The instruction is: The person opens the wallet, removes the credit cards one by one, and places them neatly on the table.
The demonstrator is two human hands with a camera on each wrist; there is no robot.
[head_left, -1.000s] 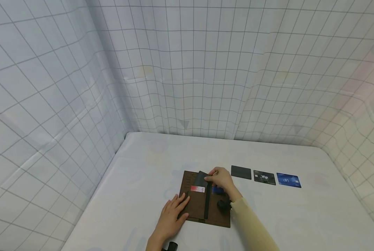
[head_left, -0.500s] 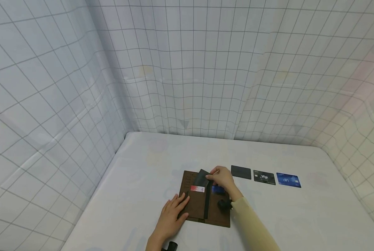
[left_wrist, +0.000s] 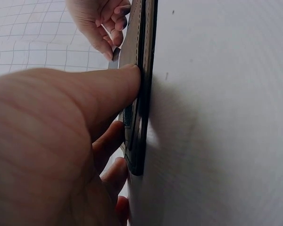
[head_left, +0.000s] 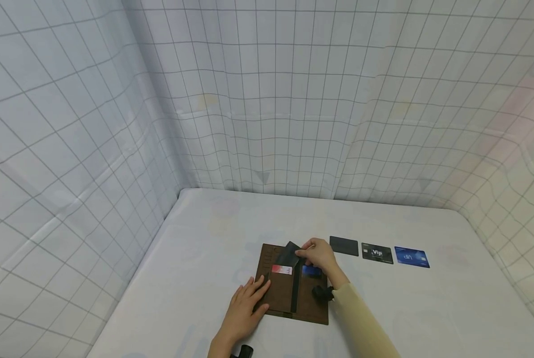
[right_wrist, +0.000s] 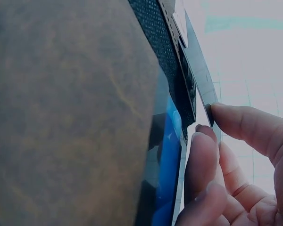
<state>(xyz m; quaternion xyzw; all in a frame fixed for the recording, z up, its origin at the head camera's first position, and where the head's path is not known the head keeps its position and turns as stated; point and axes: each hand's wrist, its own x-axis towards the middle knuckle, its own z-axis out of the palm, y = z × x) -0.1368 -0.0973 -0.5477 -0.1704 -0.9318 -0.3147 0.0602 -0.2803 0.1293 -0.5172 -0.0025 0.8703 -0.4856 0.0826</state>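
A brown wallet (head_left: pixel 279 293) lies spread flat on the white table. My left hand (head_left: pixel 245 309) rests on its left side, fingers straight and apart; in the left wrist view the thumb (left_wrist: pixel 115 87) lies on the wallet's near edge. With thumb and fingertips, my right hand (head_left: pixel 317 254) pinches a corner of a dark card (head_left: pixel 287 254), which slants above the wallet's left half. That card's lower end is at a red and white card (head_left: pixel 282 269) in a pocket. A blue card (head_left: pixel 311 270) sits in the right half, partly behind my right hand.
To the right of the wallet, three cards lie in a row: a plain black card (head_left: pixel 344 245), a black Vip card (head_left: pixel 377 253) and a blue card with a chip (head_left: pixel 411 257). White gridded curtains (head_left: pixel 267 124) stand behind and beside the table.
My right hand has shifted slightly to the right, and the dark card's upper corner has moved a little right and up with it. The left hand and the wallet stay in place.
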